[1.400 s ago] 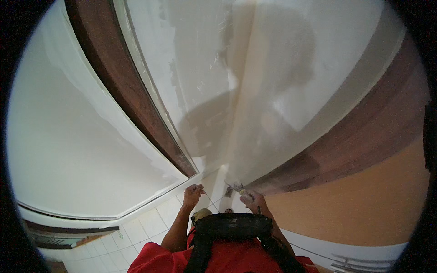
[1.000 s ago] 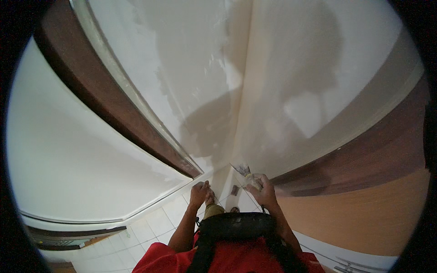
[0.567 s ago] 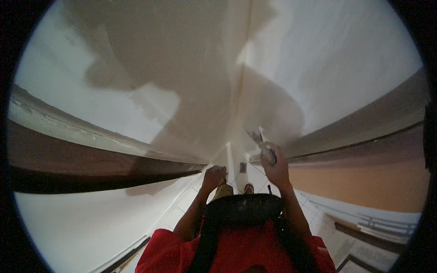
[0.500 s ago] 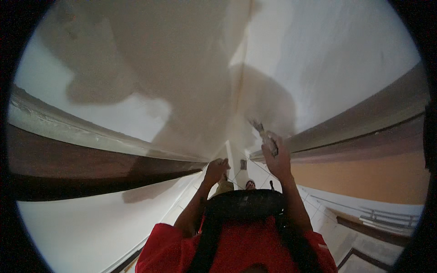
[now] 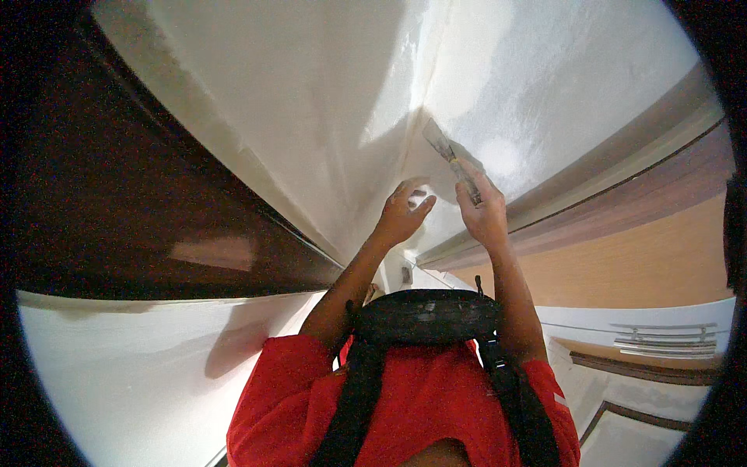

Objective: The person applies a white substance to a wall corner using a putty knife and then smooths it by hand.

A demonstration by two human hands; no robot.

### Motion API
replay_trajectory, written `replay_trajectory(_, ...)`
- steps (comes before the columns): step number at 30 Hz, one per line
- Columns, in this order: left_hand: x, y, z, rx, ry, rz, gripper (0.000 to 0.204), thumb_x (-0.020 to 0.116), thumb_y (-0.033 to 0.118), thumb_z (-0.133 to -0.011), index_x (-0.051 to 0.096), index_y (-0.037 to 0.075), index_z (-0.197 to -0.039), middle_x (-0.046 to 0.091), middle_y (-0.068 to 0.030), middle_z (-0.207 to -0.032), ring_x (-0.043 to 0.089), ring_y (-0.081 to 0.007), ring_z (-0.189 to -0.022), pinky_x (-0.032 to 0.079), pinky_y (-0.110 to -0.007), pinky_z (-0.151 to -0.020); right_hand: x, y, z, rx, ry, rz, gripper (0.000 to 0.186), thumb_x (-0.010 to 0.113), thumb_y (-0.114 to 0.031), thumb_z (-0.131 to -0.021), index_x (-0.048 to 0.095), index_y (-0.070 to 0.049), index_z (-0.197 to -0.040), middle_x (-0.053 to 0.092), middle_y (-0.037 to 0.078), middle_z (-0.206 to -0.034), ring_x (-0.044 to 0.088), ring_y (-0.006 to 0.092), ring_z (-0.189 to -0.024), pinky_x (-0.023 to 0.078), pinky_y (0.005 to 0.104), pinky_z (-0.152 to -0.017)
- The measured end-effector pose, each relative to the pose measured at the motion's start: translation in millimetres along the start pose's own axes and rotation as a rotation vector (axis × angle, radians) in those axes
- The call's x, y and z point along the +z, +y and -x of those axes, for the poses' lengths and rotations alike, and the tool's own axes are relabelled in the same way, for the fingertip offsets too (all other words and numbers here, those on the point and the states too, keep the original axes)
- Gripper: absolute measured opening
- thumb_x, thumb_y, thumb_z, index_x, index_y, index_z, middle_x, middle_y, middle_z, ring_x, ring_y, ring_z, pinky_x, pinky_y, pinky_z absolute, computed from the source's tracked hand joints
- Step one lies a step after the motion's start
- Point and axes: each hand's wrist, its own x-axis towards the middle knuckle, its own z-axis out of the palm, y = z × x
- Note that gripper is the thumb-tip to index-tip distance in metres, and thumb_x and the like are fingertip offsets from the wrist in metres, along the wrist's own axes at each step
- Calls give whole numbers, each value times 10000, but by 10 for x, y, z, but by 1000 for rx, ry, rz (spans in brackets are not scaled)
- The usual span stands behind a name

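On the left we have a broad dark brown panel [image 5: 156,194], smooth and bowed by the lens, and beside it the left wall [image 5: 288,86], pale and matt with faint patchy smears. Now our left hand [image 5: 403,212], up near the corner, fingers curled and parted; a small dark patch shows by the fingertips, and whether we hold anything there we cannot tell. Far and centre runs the corner seam [image 5: 416,78], a straight, slightly rough crease. Just right of it, here's the scraper [image 5: 451,158]: flat, greyish, flared blade angled up toward the seam, narrow dusty handle, wrapped firmly by our right hand [image 5: 485,208]. We'd judge this as the smoothing step, working the corner; whether the blade touches, we can't be sure. The next move, we reckon, calls for the edge laid flat and drawn evenly along the crease. Farther right, the right wall [image 5: 576,101] looks chalky and brightly lit, then a purplish-brown band [image 5: 607,191] and a smooth tan panel [image 5: 615,272].
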Motion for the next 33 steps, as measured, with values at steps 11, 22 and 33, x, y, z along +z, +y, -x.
replay_trajectory(11,148,225,-308,356,159,-185,829,634,293,-1010,163,6,-1629,210,-259,-1678,204,-419,-1558,172,-497,-1275,-70,-21,-84,-101,-38,79,432,636,-92,-984,623,-176,-1407,693,215,-1240,708,390,-1054,565,429,-858)
replay_trajectory(22,211,281,-177,389,293,-184,793,572,309,-1046,128,15,-1634,61,-272,-1699,162,-462,-1557,242,-529,-1244,-98,6,-88,-181,-200,76,444,612,-127,-1013,567,-117,-1454,680,225,-1282,718,350,-945,565,423,-835)
replay_trajectory(33,481,257,45,213,420,-181,759,490,418,-1075,148,54,-1647,83,-265,-1703,159,-438,-1568,222,-550,-1239,-36,-42,25,210,-431,-198,472,605,-110,-1012,550,-64,-1479,670,158,-1142,605,221,-923,492,344,-817)
